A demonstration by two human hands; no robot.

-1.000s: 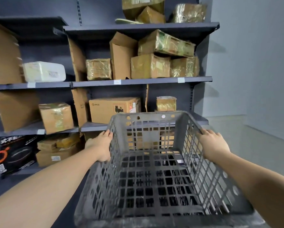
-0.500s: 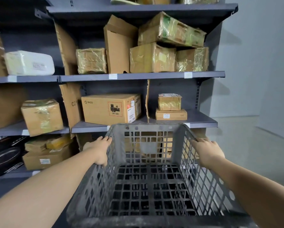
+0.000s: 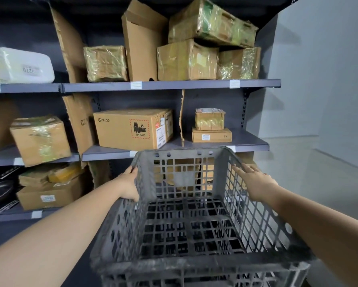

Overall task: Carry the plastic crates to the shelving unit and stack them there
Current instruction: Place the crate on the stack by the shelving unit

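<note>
Near the dark metal shelving unit point(image 3: 169, 84), both hands hold a grey slatted plastic crate point(image 3: 194, 214): left hand point(image 3: 129, 186) curls over its left rim, right hand point(image 3: 254, 183) presses flat-fingered outside. Behind sits a cardboard box point(image 3: 132, 129) marked "PICO", "UN 3481".

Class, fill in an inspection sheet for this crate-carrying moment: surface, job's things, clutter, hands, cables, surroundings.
Surface: grey shelves, loaded.
Job's things: grey crate, empty, held before the shelves; another crate seems to sit under it.
Clutter: cardboard boxes, many taped; PICO box; white parcel.
Hands: left hand grips the crate's left wall; right hand lies flat, fingers straight, on the right wall.
Cables: nothing seen.
Surroundings: grey wall, pale floor.
</note>
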